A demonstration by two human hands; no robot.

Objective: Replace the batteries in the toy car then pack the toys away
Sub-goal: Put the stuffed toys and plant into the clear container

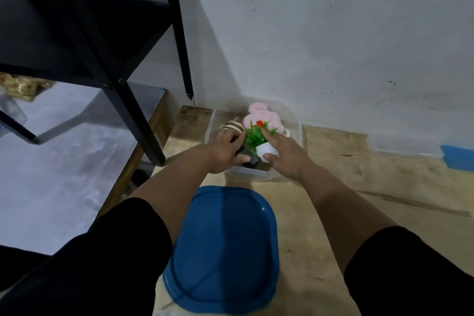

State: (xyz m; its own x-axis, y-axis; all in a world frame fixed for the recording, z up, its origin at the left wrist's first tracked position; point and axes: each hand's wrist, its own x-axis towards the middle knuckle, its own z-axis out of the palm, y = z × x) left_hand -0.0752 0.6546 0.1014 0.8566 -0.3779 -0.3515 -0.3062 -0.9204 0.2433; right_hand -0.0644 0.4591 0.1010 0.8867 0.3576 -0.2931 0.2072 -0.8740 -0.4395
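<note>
— So where are the toys?
— Inside the clear plastic box at the far side of the wooden surface, against the wall: a pink plush toy, a striped ball and a green plant in a white pot.
— And each grip?
— The left hand holds a dark object, possibly the toy car, low in the box. The right hand touches the pot, fingers spread. The blue lid lies nearer, apart.

Both hands outstretched, forearms bare
</note>
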